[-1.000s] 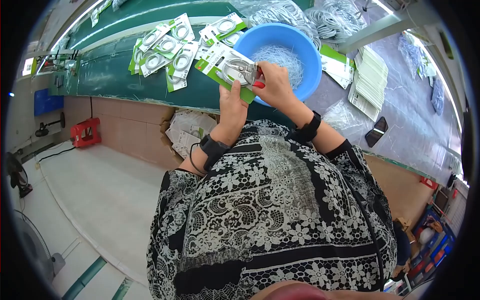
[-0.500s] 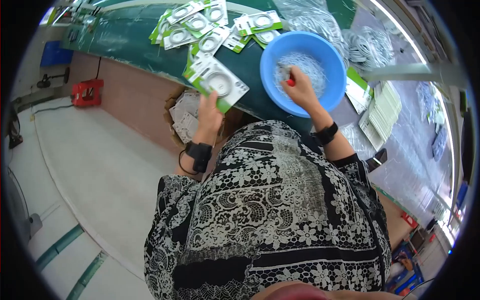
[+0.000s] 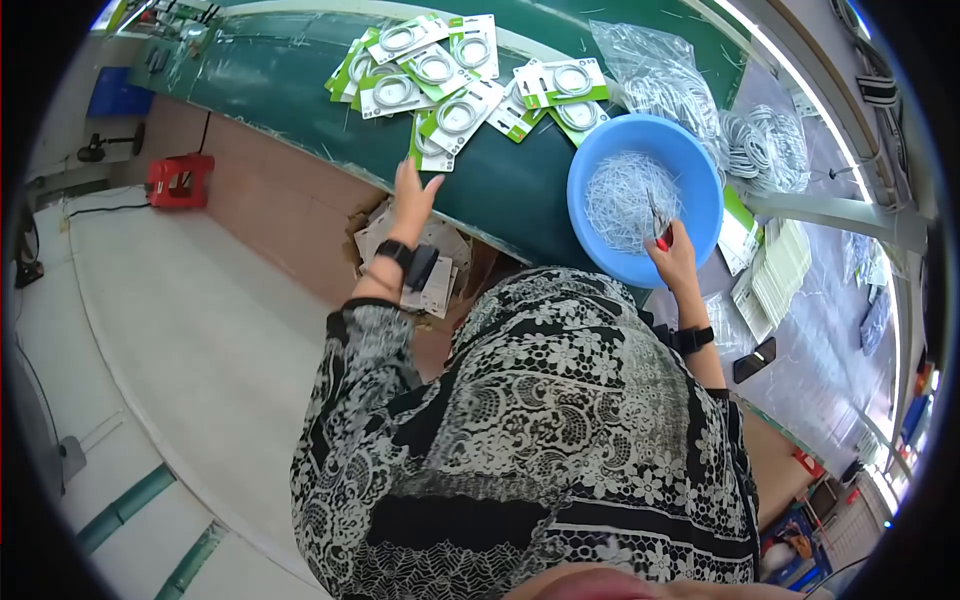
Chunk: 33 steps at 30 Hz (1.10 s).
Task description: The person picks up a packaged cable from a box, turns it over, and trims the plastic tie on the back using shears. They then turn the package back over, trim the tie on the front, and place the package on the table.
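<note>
My left hand (image 3: 412, 198) is at the edge of the green table, thumb and fingers apart and nothing in it. Just beyond its fingertips lies the nearest carded cable pack (image 3: 433, 157), partly beneath another pack. Several more green-and-white packs, each with a coiled white cable (image 3: 434, 68), overlap in a pile. My right hand (image 3: 677, 259) grips red-handled cutters (image 3: 664, 238) at the near right rim of a blue basin (image 3: 585, 235). The cutters' metal jaws point into the basin, over a heap of thin clear-white strips (image 3: 625, 203).
Bagged cable coils (image 3: 668, 90) and loose grey coils (image 3: 765, 150) lie behind the basin. To the right are a stack of pale cards (image 3: 775, 270) and a dark phone (image 3: 754, 360). Below the table edge, a cardboard box (image 3: 362, 225) holds white cards.
My left hand has let go of a carded cable pack, and its fingers have spread. My right hand has drawn back from the basin's middle to its near rim with the cutters.
</note>
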### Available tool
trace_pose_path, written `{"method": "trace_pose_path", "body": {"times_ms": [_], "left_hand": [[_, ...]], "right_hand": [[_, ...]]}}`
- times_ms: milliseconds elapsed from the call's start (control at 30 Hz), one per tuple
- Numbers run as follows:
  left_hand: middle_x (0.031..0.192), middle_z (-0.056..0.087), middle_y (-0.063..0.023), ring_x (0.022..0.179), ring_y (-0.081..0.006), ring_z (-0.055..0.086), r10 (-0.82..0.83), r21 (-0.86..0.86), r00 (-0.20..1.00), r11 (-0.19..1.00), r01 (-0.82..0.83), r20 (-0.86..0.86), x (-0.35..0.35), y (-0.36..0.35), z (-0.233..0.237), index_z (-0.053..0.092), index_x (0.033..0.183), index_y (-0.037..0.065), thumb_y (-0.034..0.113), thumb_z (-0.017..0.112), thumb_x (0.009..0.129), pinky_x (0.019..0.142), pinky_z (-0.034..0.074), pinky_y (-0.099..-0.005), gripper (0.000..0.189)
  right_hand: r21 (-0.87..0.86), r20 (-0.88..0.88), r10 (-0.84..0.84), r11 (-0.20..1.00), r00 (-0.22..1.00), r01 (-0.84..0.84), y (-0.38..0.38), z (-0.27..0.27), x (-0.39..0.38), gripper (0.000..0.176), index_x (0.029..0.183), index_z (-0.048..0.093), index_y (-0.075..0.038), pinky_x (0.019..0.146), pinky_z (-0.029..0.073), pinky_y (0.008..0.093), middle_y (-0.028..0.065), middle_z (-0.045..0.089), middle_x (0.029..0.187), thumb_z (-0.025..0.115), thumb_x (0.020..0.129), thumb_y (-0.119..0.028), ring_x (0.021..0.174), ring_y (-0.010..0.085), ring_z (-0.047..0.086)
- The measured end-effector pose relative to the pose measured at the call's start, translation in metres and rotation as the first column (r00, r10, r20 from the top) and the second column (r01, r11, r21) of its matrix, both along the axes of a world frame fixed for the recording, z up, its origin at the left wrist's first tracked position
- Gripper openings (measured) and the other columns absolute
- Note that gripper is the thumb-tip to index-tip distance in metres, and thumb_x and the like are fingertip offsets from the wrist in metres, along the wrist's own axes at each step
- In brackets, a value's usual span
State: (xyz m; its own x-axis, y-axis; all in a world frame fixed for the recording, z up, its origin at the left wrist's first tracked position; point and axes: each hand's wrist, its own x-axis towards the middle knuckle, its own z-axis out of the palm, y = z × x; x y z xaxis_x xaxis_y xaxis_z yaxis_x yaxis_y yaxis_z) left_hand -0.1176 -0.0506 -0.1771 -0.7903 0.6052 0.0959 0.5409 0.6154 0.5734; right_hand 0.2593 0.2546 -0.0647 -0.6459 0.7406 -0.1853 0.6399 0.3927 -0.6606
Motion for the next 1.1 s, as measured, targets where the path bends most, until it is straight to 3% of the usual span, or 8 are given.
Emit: {"method": "trace_pose_path", "body": {"times_ms": [333, 500, 533, 567, 633, 767, 867, 1100], "left_hand": [[0.136, 0.036, -0.0219, 0.125, -0.0401, 0.039, -0.043, -0.562, 0.997, 0.827, -0.004, -0.070, -0.046, 0.134, 0.028, 0.028, 0.142, 0.009, 0.040, 0.081, 0.064, 0.102, 0.035, -0.0479, 0.099], [0.133, 0.041, -0.0200, 0.119, -0.0391, 0.044, -0.143, -0.344, 0.988, 0.926, 0.156, 0.061, -0.029, 0.094, 0.038, 0.026, 0.144, 0.009, 0.041, 0.076, 0.072, 0.097, 0.039, -0.0526, 0.093], [0.134, 0.041, -0.0200, 0.120, -0.0405, 0.045, -0.056, -0.020, 0.729, 0.995, 0.096, 0.683, -0.015, 0.085, 0.055, 0.024, 0.145, 0.009, 0.043, 0.072, 0.077, 0.096, 0.040, -0.0540, 0.090], [0.135, 0.041, -0.0200, 0.120, -0.0419, 0.045, -0.162, 0.183, 0.126, 0.968, -0.171, 0.979, 0.000, 0.076, 0.073, 0.023, 0.146, 0.008, 0.046, 0.067, 0.082, 0.096, 0.041, -0.0555, 0.086], [0.139, 0.039, -0.0208, 0.124, -0.0447, 0.042, -0.607, 0.387, -0.382, 0.767, -0.513, 0.697, 0.053, 0.078, 0.129, 0.022, 0.146, 0.008, 0.050, 0.057, 0.088, 0.100, 0.038, -0.0586, 0.080], [0.144, 0.033, -0.0223, 0.131, -0.0451, 0.035, -0.709, 0.513, -0.366, 0.695, -0.503, 0.602, 0.132, 0.109, 0.179, 0.020, 0.147, 0.008, 0.055, 0.056, 0.086, 0.105, 0.032, -0.0606, 0.085], [0.144, 0.032, -0.0224, 0.131, -0.0449, 0.034, -0.741, 0.581, -0.403, 0.671, -0.460, 0.536, 0.170, 0.130, 0.201, 0.020, 0.147, 0.007, 0.055, 0.057, 0.085, 0.106, 0.031, -0.0603, 0.087], [0.145, 0.030, -0.0225, 0.132, -0.0438, 0.033, -0.726, 0.596, -0.438, 0.687, -0.416, 0.531, 0.208, 0.150, 0.215, 0.019, 0.147, 0.006, 0.056, 0.058, 0.084, 0.107, 0.030, -0.0592, 0.089]], "right_hand": [[-0.109, 0.005, -0.061, 0.992, 0.998, 0.062, -0.022, 0.040, 0.019, 0.035, 0.093, 0.049, -0.001, 0.066, 0.042, 0.0357, 0.0110, 0.050, 0.075, 0.072, 0.072, -0.017, 0.070, 0.0251, 0.050], [-0.113, -0.100, -0.043, 0.993, 0.994, 0.031, -0.020, 0.035, 0.018, 0.038, 0.101, 0.050, -0.001, 0.067, 0.042, 0.0321, 0.0082, 0.049, 0.079, 0.072, 0.075, -0.018, 0.072, 0.0201, 0.047], [-0.103, -0.140, -0.016, 0.995, 0.990, 0.002, -0.022, 0.035, 0.017, 0.040, 0.106, 0.050, -0.001, 0.068, 0.042, 0.0306, 0.0070, 0.049, 0.080, 0.072, 0.076, -0.018, 0.073, 0.0180, 0.046], [-0.111, -0.140, -0.023, 0.994, 0.990, 0.008, -0.024, 0.038, 0.014, 0.040, 0.106, 0.050, -0.001, 0.068, 0.042, 0.0306, 0.0070, 0.049, 0.080, 0.072, 0.076, -0.018, 0.073, 0.0180, 0.046], [-0.112, -0.100, 0.020, 0.993, 0.995, -0.031, -0.030, 0.056, 0.002, 0.044, 0.108, 0.051, 0.000, 0.068, 0.042, 0.0306, 0.0089, 0.051, 0.083, 0.073, 0.077, -0.022, 0.073, 0.0200, 0.048], [0.019, -0.140, 0.115, 0.993, 0.983, -0.114, -0.042, 0.085, -0.008, 0.046, 0.109, 0.051, -0.001, 0.070, 0.042, 0.0337, 0.0108, 0.054, 0.087, 0.073, 0.076, -0.024, 0.078, 0.0243, 0.053], [0.391, -0.126, 0.235, 0.905, 0.964, -0.169, -0.045, 0.096, 0.000, 0.046, 0.110, 0.051, -0.002, 0.074, 0.042, 0.0374, 0.0121, 0.057, 0.093, 0.072, 0.075, -0.023, 0.087, 0.0281, 0.055], [0.345, -0.168, 0.152, 0.935, 0.974, -0.086, -0.041, 0.091, 0.043, 0.048, 0.113, 0.052, -0.003, 0.077, 0.042, 0.0386, 0.0118, 0.057, 0.094, 0.072, 0.073, -0.021, 0.089, 0.0290, 0.055]]}}
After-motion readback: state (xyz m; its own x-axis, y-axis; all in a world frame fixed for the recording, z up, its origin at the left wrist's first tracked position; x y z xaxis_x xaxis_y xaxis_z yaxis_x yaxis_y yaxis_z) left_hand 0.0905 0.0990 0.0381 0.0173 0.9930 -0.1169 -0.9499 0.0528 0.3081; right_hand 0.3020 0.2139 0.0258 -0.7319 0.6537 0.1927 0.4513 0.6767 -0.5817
